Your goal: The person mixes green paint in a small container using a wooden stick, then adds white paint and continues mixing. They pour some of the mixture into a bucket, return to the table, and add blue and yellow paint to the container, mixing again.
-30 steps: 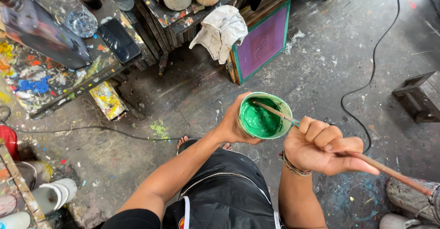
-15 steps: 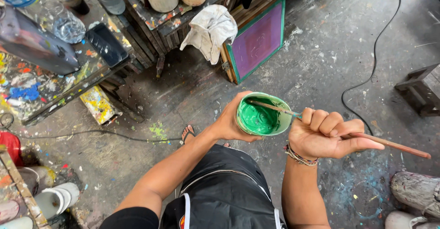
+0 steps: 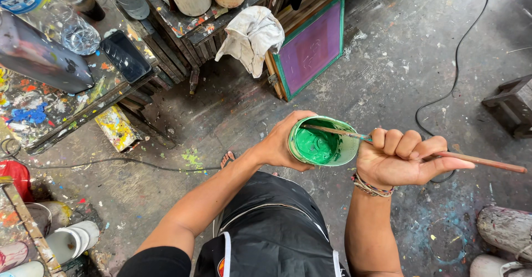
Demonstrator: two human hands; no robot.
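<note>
Green paint half-fills the small tub [image 3: 324, 142] my left hand [image 3: 282, 144] cups at waist height above the spattered concrete floor [image 3: 388, 66], my right hand [image 3: 402, 158] fisted around a wooden stick [image 3: 482, 161] dipped inside, stirring apparently under way and nothing yet applied.

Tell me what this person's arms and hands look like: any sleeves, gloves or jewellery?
Both arms are bare from the shoulder down, with no gloves on the left hand or the right hand. The right wrist carries a stack of thin beaded bracelets in mixed colours. A black sleeveless apron with white edging covers the body. No rings or watch can be made out.
</note>
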